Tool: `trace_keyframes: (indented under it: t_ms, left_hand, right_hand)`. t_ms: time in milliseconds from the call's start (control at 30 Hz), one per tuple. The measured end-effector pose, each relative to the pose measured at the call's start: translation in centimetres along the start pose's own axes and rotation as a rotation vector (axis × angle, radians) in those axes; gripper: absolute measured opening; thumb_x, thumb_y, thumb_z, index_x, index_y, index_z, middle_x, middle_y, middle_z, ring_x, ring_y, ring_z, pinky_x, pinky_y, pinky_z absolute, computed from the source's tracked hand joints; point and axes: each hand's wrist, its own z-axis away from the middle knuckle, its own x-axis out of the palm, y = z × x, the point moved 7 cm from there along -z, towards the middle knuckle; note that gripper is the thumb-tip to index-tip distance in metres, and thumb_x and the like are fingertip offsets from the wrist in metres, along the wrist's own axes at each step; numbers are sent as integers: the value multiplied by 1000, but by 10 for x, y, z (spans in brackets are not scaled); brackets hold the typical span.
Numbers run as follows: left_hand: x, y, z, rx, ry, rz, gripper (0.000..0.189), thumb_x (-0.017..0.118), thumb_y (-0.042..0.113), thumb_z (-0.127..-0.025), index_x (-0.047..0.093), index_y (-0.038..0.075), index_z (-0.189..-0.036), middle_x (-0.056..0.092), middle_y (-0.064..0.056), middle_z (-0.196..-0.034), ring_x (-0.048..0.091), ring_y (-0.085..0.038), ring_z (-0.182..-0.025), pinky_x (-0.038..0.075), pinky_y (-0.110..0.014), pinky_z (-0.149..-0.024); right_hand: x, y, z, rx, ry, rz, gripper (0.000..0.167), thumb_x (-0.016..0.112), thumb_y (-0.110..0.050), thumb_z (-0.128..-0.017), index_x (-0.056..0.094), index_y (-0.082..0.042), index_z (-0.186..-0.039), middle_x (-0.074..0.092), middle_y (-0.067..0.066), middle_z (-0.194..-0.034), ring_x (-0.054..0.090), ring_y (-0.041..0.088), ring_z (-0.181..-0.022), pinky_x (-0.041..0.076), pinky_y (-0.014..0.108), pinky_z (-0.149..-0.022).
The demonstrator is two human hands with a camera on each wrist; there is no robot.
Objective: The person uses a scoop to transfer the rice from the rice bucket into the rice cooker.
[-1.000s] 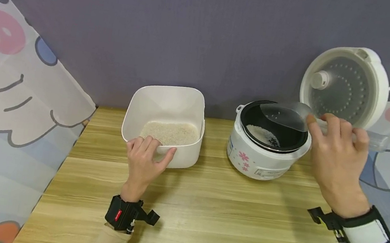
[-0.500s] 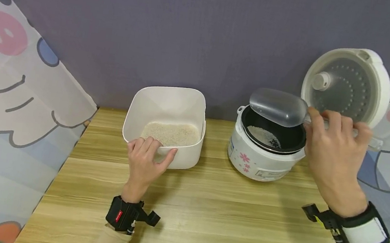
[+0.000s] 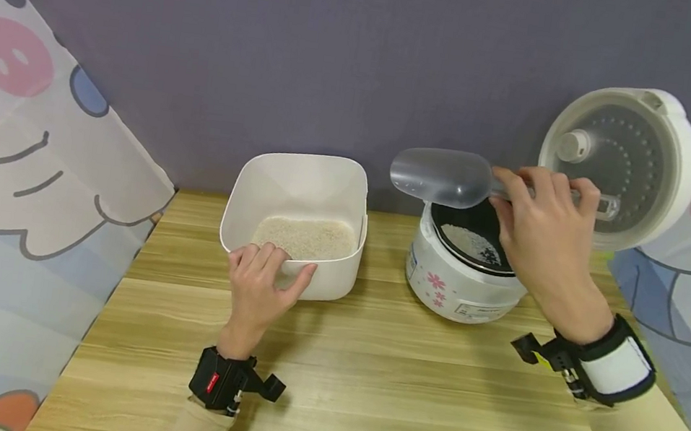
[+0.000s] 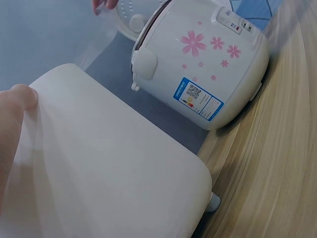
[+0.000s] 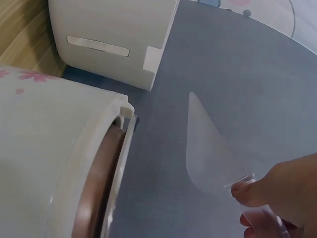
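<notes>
My right hand (image 3: pixel 546 235) grips the handle of a clear plastic scoop (image 3: pixel 442 177). The scoop's bowl points left, above the rim of a white rice cooker (image 3: pixel 462 296) with pink flowers. Inside the cooker's dark inner pot (image 3: pixel 498 254) lies some white rice (image 3: pixel 466 241). My left hand (image 3: pixel 258 291) holds the front rim of a white bin (image 3: pixel 334 276), fingers over the edge and thumb outside. Rice (image 3: pixel 306 238) covers the bin's floor. In the right wrist view, thumb and fingers wrap the handle of the scoop (image 5: pixel 205 153).
The cooker's lid (image 3: pixel 621 164) stands raised at the back right. A grey wall (image 3: pixel 341 47) rises behind the wooden table (image 3: pixel 348 391). Cartoon-printed sheets hang at the left (image 3: pixel 26 202) and the right.
My right hand has moved left with the scoop, which has rolled and risen from over the pot to above its left rim. The left hand stays on the bin.
</notes>
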Motion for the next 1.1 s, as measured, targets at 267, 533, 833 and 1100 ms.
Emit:
trace_keyframes:
  t_ms: [267, 533, 833, 1100]
  left_hand:
    - [-1, 1, 0, 5, -4, -10, 53, 63, 51, -97, 51, 5, -72, 51, -5, -66, 41, -27, -64, 32, -44, -77]
    - [-1, 1, 1, 0, -3, -8, 53, 64, 51, -96, 51, 6, -72, 50, -4, -66, 41, -27, -64, 32, -44, -77]
    - [-2, 1, 1, 0, -5, -11, 53, 63, 51, -97, 51, 6, -72, 51, -5, -67, 41, -27, -65, 32, -44, -77]
    - [-2, 1, 1, 1, -2, -14, 53, 63, 51, -96, 51, 6, -72, 50, -4, -67, 41, -27, -64, 32, -44, -77]
  right_hand:
    - [26, -17, -15, -78, 3, -9, 27, 69, -8, -97, 69, -6, -124, 66, 20, -113, 58, 42, -101, 32, 58, -98]
    - [46, -42, -30, -223, -22, 52, 28, 69, -6, -96, 68, -6, -124, 65, 19, -113, 61, 39, -103, 34, 54, -96]
    - [71, -66, -45, -348, -145, 55, 30, 68, -2, -96, 68, -4, -126, 65, 18, -115, 60, 37, -104, 38, 51, -99]
    - [92, -100, -57, -499, -273, 88, 32, 61, 4, -98, 67, -2, -130, 64, 18, -117, 59, 36, -109, 39, 49, -105]
